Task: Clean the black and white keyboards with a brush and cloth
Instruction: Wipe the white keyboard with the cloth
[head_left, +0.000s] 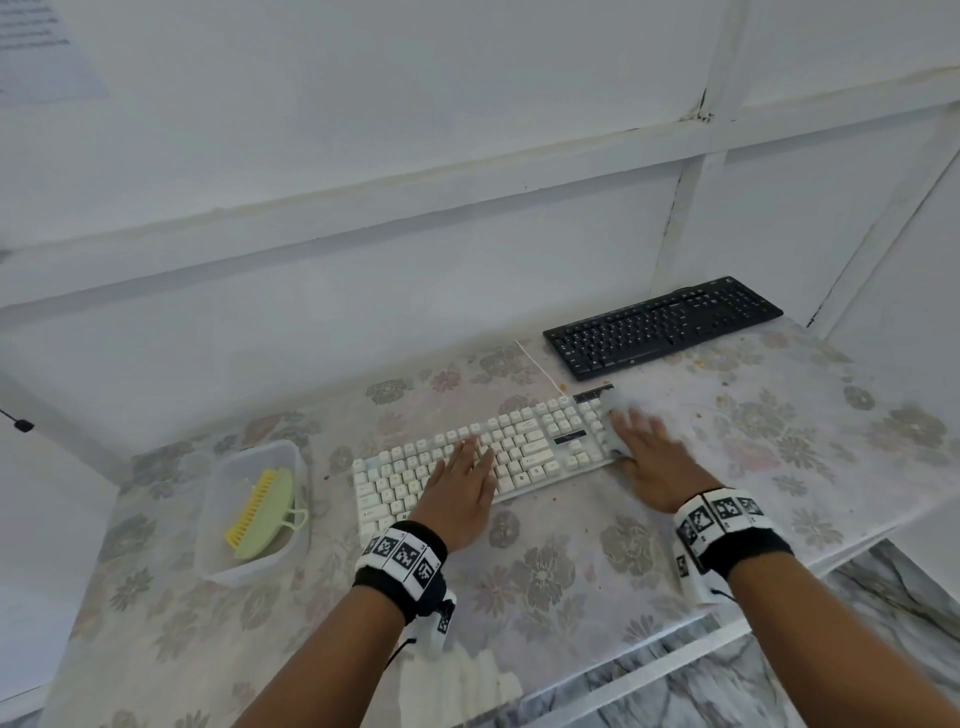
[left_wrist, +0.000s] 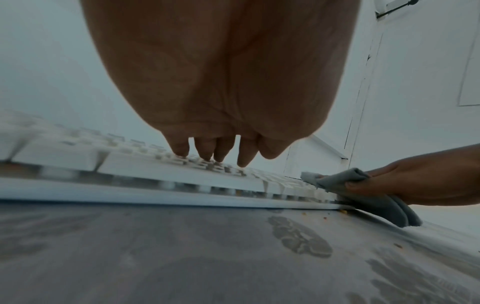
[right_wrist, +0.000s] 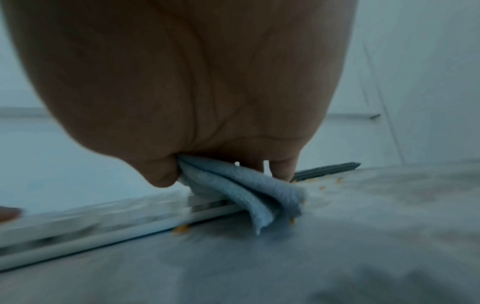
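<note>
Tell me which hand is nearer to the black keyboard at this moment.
Right. The right hand, holding the grey cloth at the white keyboard's right end, sits just in front of the black keyboard. The left hand presses the white keyboard's middle, farther away.

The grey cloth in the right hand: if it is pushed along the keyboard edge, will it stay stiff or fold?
The grey cloth probably stays floppy: it already hangs in soft folds from the right hand. It seems light, since a finger pinch carries it. Pushed against the white keyboard, it would likely bunch up rather than slide flat.
</note>
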